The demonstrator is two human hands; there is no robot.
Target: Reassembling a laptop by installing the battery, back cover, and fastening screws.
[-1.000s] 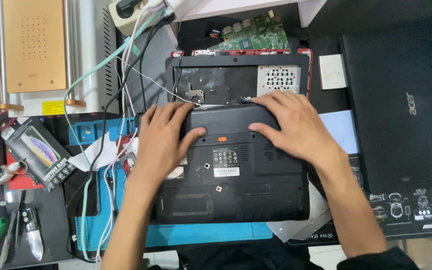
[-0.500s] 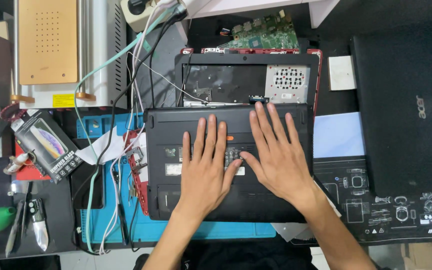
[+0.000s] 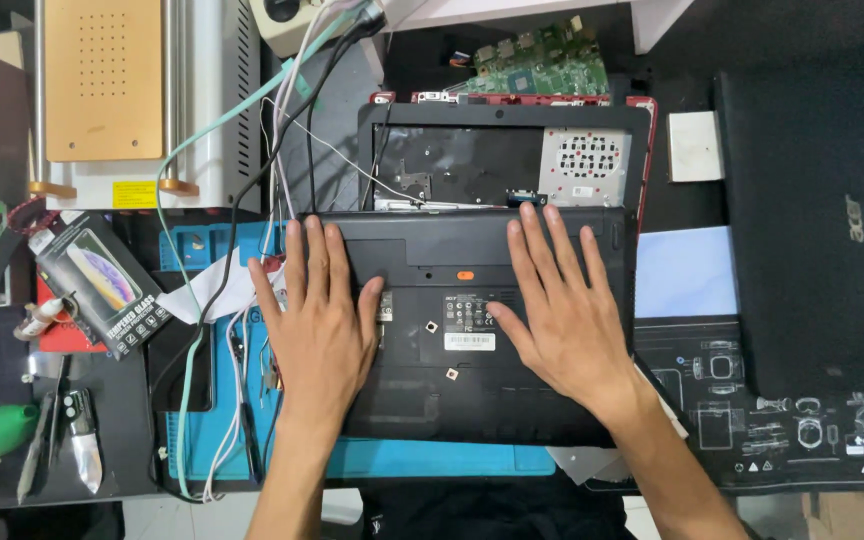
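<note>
While fingers spread, both hands (image 3: 442, 320) press flat on laptop base (image 3: 472, 385).

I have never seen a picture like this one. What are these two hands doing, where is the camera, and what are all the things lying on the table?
The picture comes from a camera worn on a person's head, looking down at their own two bare hands; there is no machine. Both the left hand and the right hand lie flat, fingers spread, on the black underside of a laptop base. Neither hand grips anything. Behind the base lies an opened laptop frame with a green circuit board beyond it. The base rests on a blue work mat. To the left are loose cables, a boxed screen protector and small hand tools. On the right lies a closed black laptop.
</note>
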